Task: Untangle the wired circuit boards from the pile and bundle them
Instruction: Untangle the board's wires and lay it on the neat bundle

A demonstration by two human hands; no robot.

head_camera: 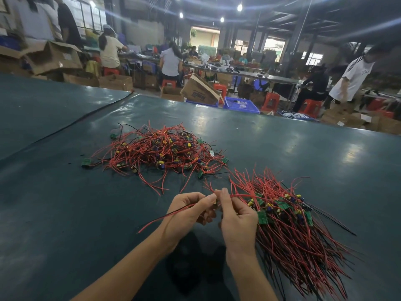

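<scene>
Our left hand (191,210) and right hand (237,216) both pinch one red and black wire (152,223), nearer to us than the messy pile (160,153). The tidy bundle (299,231) lies right of the pile, touching our right hand.

dark green table cover (303,170), glossy, with a dark seam line (82,118) running diagonally across its left part. just past the far edge there's a blue plastic crate (240,104), a tipped open cardboard box (199,92) just beside it on the left, red stools (271,101) and more cardboard boxes (54,58) at far left. further back are long workbenches (238,72) with seated people, one in a grey shirt (170,64) and one in a cream shirt (109,51); a person in a white shirt with striped sleeves (351,81) stands at right, under lit round ceiling lights (239,7).
</scene>
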